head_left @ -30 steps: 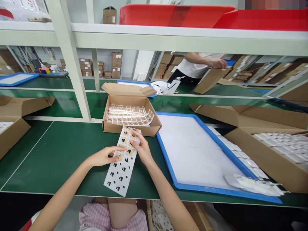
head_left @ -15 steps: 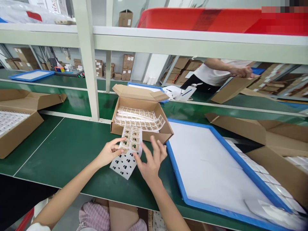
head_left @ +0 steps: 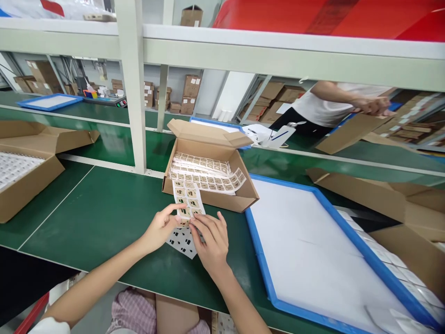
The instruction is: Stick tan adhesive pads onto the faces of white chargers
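Observation:
A white sheet of small tan labels with dark rectangular marks [head_left: 186, 202] lies on the green workbench [head_left: 86, 218], its upper end reaching the front wall of the box. My left hand [head_left: 162, 228] pinches the sheet's left edge between thumb and fingers. My right hand [head_left: 212, 243] sits close beside it, fingertips pressed on the sheet's lower right. The hands hide the sheet's middle. Its printed lower part [head_left: 181, 243] shows below them. Behind them, an open cardboard box [head_left: 208, 197] holds a stack of similar label sheets [head_left: 206, 174].
A blue-framed white board [head_left: 259, 260] lies to my right, with an open box of white items [head_left: 413, 250] past it. Another open box [head_left: 24, 188] stands at the left. Shelf uprights [head_left: 134, 102] rise behind. A co-worker [head_left: 333, 106] handles a carton across the bench.
My right hand has closed from spread fingers onto the sheet. The sheet now looks bunched between my hands, with less of its lower part showing. The view has shifted slightly.

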Motion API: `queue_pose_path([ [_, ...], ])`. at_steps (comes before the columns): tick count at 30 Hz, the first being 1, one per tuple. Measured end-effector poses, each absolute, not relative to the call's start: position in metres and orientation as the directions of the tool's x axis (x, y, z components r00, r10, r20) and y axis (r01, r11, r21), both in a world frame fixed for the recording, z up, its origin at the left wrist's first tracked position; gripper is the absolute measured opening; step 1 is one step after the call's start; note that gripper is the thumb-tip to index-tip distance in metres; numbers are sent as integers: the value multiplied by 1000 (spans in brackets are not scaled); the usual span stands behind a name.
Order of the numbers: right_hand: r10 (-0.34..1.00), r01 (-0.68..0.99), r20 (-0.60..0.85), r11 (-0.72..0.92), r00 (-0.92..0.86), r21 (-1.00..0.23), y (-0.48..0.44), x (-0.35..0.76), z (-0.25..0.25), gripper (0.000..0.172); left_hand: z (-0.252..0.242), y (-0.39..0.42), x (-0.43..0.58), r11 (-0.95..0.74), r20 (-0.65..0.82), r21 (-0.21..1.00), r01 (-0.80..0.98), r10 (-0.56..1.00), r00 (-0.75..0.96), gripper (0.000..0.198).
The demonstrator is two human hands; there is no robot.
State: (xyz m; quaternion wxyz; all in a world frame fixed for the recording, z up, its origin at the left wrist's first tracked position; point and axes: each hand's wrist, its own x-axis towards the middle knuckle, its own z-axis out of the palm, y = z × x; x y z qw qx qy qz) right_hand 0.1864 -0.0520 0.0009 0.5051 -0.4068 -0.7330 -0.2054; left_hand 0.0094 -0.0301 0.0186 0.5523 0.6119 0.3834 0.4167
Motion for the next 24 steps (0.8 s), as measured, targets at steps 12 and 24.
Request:
queue_pose_path([
  [12, 403, 804, 876, 593, -265, -30, -56, 184, 8, 13, 19, -27, 12, -97, 71, 994, 54, 931, 359, 31],
  [24, 291, 739, 836, 648, -465, 186, -70, 182, 9, 12, 13, -18, 5, -104, 50, 985, 139, 937, 346, 32],
])
